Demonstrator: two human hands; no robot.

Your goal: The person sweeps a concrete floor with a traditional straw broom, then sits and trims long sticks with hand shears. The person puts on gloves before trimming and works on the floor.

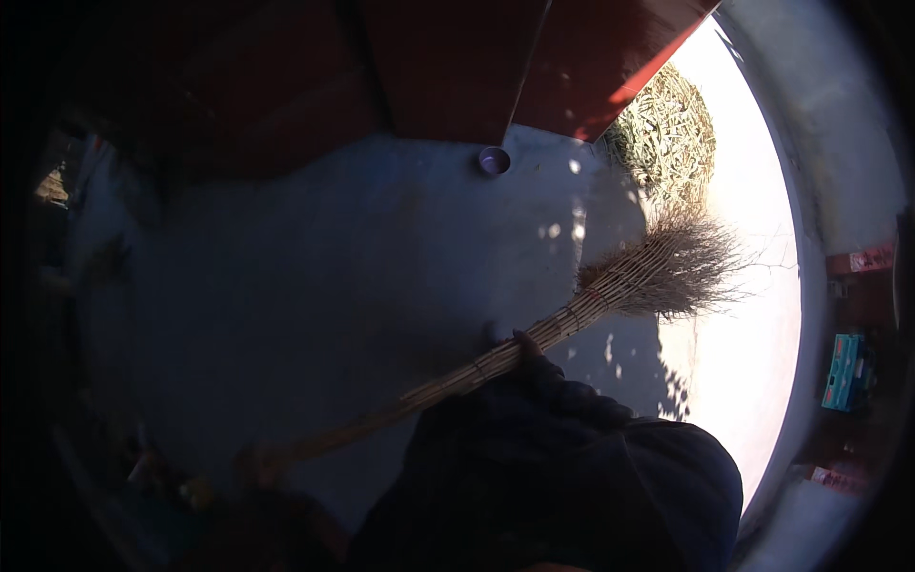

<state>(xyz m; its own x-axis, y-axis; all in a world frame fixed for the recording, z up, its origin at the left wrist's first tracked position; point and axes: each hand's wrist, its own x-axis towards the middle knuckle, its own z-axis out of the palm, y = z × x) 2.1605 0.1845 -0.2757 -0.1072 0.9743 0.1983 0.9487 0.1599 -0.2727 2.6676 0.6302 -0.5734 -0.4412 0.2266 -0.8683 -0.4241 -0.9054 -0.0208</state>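
A long twig broom [486,366] slants across in front of me, its brushy head spreading out at the right. My right hand [527,347] is closed around the bundled shaft, partway along it. Toward the lower left, in deep shade, my left hand [262,465] is wrapped about the thin end of the handle. The bristles reach over the line between shade and bright sun, close to a heap of dry stalks [672,133]. A dark sleeve hides part of the floor below the shaft.
Dark red panels [448,71] stand along the far side, with a small purple bowl [494,161] on the concrete floor [286,257] before them. Beyond the sunlit strip at the right, a teal box [843,372] sits near a pale wall [858,124]. Dim clutter lies at the left.
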